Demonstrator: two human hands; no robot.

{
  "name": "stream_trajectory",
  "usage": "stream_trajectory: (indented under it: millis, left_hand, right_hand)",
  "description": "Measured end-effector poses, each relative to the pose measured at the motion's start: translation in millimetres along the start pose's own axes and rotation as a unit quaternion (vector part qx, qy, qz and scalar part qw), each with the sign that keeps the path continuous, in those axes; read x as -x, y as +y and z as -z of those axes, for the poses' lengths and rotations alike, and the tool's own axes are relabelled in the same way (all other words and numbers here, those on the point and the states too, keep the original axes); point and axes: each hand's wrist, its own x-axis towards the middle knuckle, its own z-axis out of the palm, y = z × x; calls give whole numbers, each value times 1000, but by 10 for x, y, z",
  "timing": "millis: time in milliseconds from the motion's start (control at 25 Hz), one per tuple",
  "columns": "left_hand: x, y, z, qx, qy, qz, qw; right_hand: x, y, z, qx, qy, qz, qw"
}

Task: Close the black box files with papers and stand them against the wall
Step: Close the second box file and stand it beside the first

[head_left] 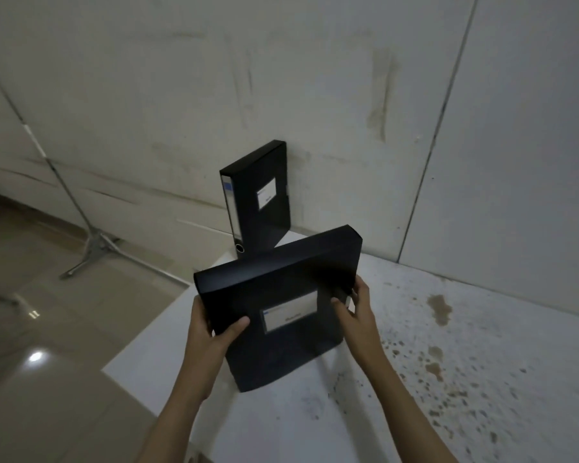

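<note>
A closed black box file (pixel 281 279) with a white label on its face is held tilted above the white table (pixel 482 329). My left hand (pixel 211 332) grips its left edge, thumb on the front face. My right hand (pixel 355 309) grips its right edge near the clasp. Behind it a second black box file (pixel 264 202) stands upright at the table's far end, leaning against the wall (pixel 348 95), its spine with a white strip and finger hole facing left.
The table top is stained with brown spots (pixel 438 309) on its right half. Its left edge drops to a glossy tiled floor (pixel 47 362). A metal stand with splayed legs (pixel 94 248) rises on the floor at left.
</note>
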Motion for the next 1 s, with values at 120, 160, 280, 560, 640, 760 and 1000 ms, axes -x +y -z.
stream_trajectory:
  millis: [120,160,280,560,640,760,1000]
  left_hand:
    - [-22,35,-94,6,52,-13,999]
    - [-17,37,-139,7,74,-11,997]
    - [-37,68,-285,3,124,-7,992]
    - [-294,80,-433,19,94,5,995]
    - [-423,78,-514,26,118,7,993]
    - [-729,32,-693,30,130,7,991]
    - [-1521,-197,-977,-73,147,-56,985]
  right_hand:
    - [-78,-164,-135,57,-17,89,994]
    - [-113,-251,-200,84,-26,128,988]
    - [-255,-500,-438,159,-95,226,956]
    - [-660,-596,-680,204,-268,214,917]
    - [-888,-639,-680,203,-298,200,911]
    - [-1236,-720,-682,233,-306,188,904]
    - [-1788,-721,-737,278,-296,211,889]
